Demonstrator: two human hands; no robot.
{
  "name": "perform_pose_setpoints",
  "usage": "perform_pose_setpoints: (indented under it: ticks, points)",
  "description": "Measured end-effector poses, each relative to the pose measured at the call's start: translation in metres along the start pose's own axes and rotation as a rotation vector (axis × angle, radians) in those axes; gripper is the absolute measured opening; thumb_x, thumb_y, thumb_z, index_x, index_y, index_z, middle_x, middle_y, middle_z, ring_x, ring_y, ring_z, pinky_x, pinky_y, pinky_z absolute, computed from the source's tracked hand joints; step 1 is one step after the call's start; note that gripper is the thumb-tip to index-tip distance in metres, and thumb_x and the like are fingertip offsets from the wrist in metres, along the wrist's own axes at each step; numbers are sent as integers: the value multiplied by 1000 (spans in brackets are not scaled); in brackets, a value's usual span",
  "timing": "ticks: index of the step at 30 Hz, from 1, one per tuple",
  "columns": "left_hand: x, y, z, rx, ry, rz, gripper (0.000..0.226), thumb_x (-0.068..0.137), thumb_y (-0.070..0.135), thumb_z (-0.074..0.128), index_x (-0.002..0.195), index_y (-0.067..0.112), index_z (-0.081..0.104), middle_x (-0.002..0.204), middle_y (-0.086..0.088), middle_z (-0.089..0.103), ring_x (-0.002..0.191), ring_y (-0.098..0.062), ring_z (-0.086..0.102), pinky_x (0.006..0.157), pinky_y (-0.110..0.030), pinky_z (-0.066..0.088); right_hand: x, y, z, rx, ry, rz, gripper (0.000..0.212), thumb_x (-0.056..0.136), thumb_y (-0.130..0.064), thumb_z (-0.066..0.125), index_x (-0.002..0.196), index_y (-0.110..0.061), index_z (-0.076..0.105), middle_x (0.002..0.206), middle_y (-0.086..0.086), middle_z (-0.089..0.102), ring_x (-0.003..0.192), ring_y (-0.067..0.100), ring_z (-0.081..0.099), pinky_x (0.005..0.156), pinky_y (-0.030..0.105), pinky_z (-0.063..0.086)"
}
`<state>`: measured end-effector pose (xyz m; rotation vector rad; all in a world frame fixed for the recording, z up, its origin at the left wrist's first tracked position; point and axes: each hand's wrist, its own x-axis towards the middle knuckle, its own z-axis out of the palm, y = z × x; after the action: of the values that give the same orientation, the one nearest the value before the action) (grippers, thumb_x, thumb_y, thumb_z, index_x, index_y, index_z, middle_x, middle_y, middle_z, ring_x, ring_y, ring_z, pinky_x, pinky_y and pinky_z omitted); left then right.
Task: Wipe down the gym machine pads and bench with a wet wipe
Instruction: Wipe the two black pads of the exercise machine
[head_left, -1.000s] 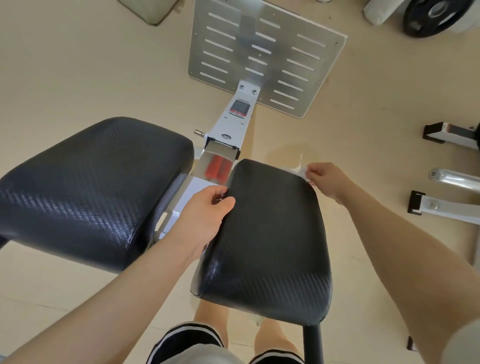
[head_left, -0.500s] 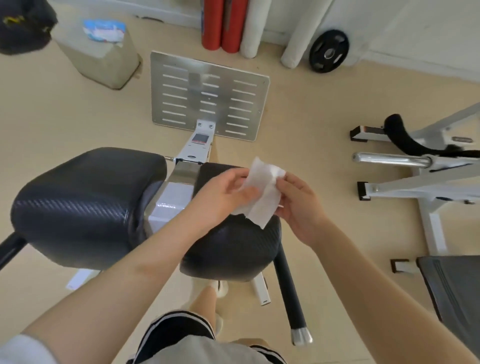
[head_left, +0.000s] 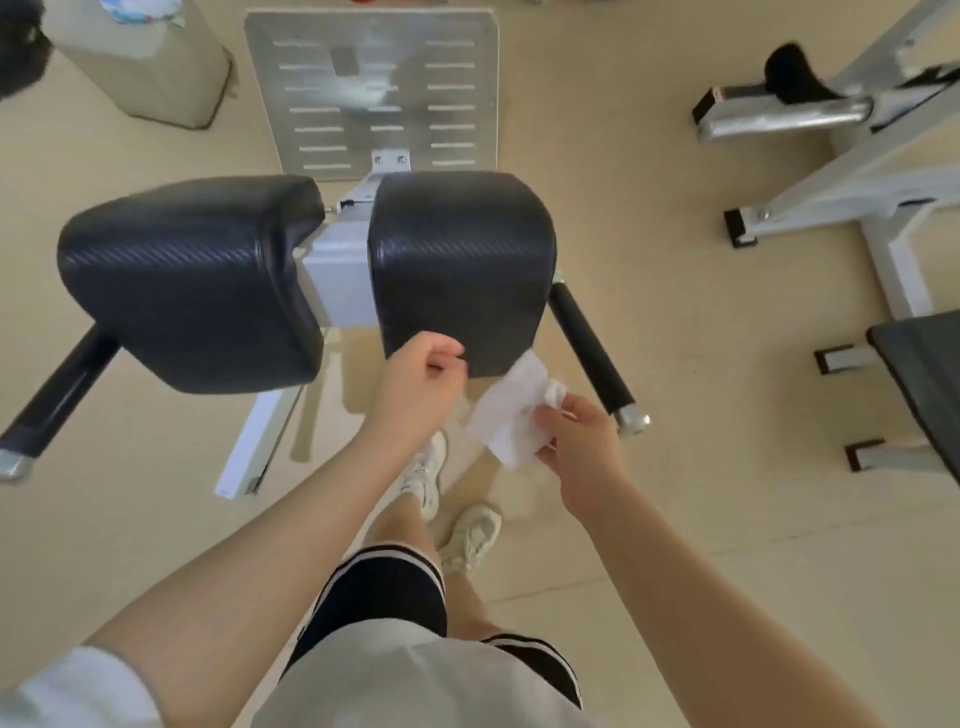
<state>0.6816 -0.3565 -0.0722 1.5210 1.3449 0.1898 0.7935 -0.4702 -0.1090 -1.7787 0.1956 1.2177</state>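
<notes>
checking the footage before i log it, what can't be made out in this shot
Head view only:
- Left hand: fingers curl over the near edge of the right pad; contact cannot be told.
- Wet wipe: its lower part is hidden by the right hand.
- Pad undersides: hidden by the pads themselves.
- Bench: cut off by the right edge.
- Foot plate: blurred; label unreadable.

The right hand pinches a white wipe beside the right pad; the left hand hangs loosely curled.

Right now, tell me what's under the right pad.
Below the right pad: bare floor, a black handle jutting out at its right, and the grey frame joining it to the left pad. Its underside and mount are hidden.
</notes>
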Motion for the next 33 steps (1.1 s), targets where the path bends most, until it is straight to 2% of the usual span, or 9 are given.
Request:
perform_pose_setpoints:
  ticks: [4,8,12,14,18,22,25,28,33]
  points:
    - [-1,-36,-16,-32,117,-141,23,93,14,45,114,16,53,113,2,56,89,-10,52,68,-18,40,25,35,2,327,153,292,20,92,-4,51,112,-7,54,100,10,63,94,25,62,80,34,52]
    - [25,-60,-17,-80,40,-194,47,95,12,38,139,28,36,137,12,42,123,-13,43,100,-36,40,73,52,34,549,218,339,19,93,-5,49,111,-9,55,86,5,61,80,16,61,78,29,52]
    - [44,-74,-20,-212,-75,-129,50,97,12,33,138,41,35,131,25,43,118,4,36,97,-21,28,105,57,67,714,68,267,17,96,-5,39,97,-8,56,73,2,64,75,14,59,75,23,51]
    - [51,-83,-23,-263,-126,-91,51,97,10,32,137,41,37,136,24,44,123,4,38,99,-18,29,111,54,78,788,60,228,23,99,-6,35,89,-10,56,65,1,65,73,13,58,87,24,48]
    - [59,-97,-32,-274,-177,-67,55,95,3,32,141,35,33,130,26,41,122,7,37,95,-13,28,101,57,105,858,61,207,27,98,-1,33,86,-8,55,75,3,64,75,13,59,96,29,44]
    - [67,-103,-43,-270,-251,-67,61,89,-6,32,141,25,36,135,19,43,125,5,37,84,5,33,91,69,148,897,-31,237,23,97,2,32,107,2,53,91,9,60,88,17,60,88,30,48]
    - [71,-103,-54,-262,-285,-59,57,88,-6,34,139,19,41,134,12,50,121,4,44,84,7,33,76,75,173,758,-143,289,20,97,1,33,109,-1,49,106,13,56,107,23,59,80,26,54]
    - [72,-95,-64,-303,-213,-85,50,93,-2,39,139,15,38,123,14,51,100,9,55,68,6,36,49,60,186,554,-326,178,24,97,2,34,107,-1,55,97,9,65,89,15,64,80,25,54]
    - [65,-77,-98,-442,-147,-15,43,93,-4,36,133,10,42,133,-3,51,113,-1,48,88,-3,38,9,3,170,-217,-68,-443,26,88,-5,52,70,-20,62,61,-8,53,62,5,46,65,24,43]
